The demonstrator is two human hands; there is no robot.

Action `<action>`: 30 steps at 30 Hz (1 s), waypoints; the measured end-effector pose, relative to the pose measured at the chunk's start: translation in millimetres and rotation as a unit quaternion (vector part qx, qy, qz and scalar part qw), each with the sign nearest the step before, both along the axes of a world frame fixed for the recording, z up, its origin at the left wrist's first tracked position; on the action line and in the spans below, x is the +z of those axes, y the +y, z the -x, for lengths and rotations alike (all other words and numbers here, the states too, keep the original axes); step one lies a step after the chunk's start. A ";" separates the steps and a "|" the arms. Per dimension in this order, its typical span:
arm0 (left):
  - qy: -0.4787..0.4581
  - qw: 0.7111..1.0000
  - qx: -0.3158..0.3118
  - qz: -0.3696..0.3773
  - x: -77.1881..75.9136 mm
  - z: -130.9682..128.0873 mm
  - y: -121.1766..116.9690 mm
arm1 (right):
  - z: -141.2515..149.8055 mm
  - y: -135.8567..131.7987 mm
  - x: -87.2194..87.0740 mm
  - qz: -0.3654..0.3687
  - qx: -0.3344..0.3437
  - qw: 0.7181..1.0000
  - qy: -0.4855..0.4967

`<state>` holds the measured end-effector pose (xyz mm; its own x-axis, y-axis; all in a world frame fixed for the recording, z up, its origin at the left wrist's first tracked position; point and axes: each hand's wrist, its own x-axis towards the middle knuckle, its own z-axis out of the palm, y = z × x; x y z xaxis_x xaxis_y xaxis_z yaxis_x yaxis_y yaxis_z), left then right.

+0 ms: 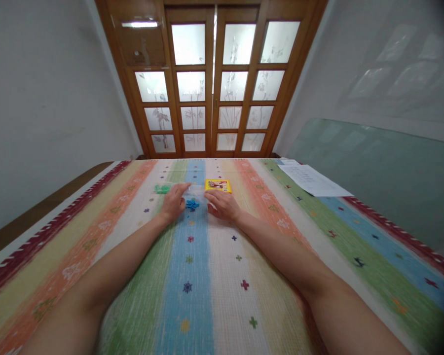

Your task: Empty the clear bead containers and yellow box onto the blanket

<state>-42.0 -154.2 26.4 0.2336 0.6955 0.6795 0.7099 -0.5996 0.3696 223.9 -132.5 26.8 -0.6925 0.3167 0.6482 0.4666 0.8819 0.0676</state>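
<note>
A clear plastic bag [197, 190] spans the gap between my two hands, above the blue stripe of the cloth. My left hand [173, 202] has its fingers closed on the bag's left side. On the other side, my right hand [222, 204] grips the bag's right edge, its fingertips partly hidden. Small blue pieces [192, 205] sit in a heap between the hands; whether they lie inside the bag or on the cloth I cannot tell. Just left of my left hand is a clear bag of small green pieces [162, 189]. A flat yellow box [218, 186] with a picture lies right behind my right hand.
A striped, patterned tablecloth [192, 310] covers the table. Printed white paper sheets [313, 179] lie at the far right. Wooden doors with glass panes [212, 81] stand beyond the table, with white walls on both sides and a pale green panel [370, 158] at right.
</note>
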 end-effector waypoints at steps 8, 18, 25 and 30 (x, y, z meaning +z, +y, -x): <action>-0.199 0.963 -0.109 0.146 -1.5 -30.0 -6.8 | -0.1 0.4 3.8 0.016 -0.028 0.999 0.032; -0.231 0.935 -0.150 0.224 -10.2 -30.3 3.3 | -1.7 1.9 9.2 0.028 -0.078 0.996 0.028; -0.018 0.983 -0.083 0.165 -18.5 -12.4 5.9 | -51.7 41.1 15.9 0.098 -0.265 0.957 0.074; 0.068 0.976 -0.108 0.179 -24.8 -10.6 5.1 | -97.4 60.6 13.2 0.181 -0.363 0.914 0.026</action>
<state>-31.4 -149.0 1.6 0.4715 0.8072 0.3553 0.6381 -0.5903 0.4944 321.3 -71.9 40.0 -0.1862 0.8800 0.4369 0.9317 0.2993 -0.2057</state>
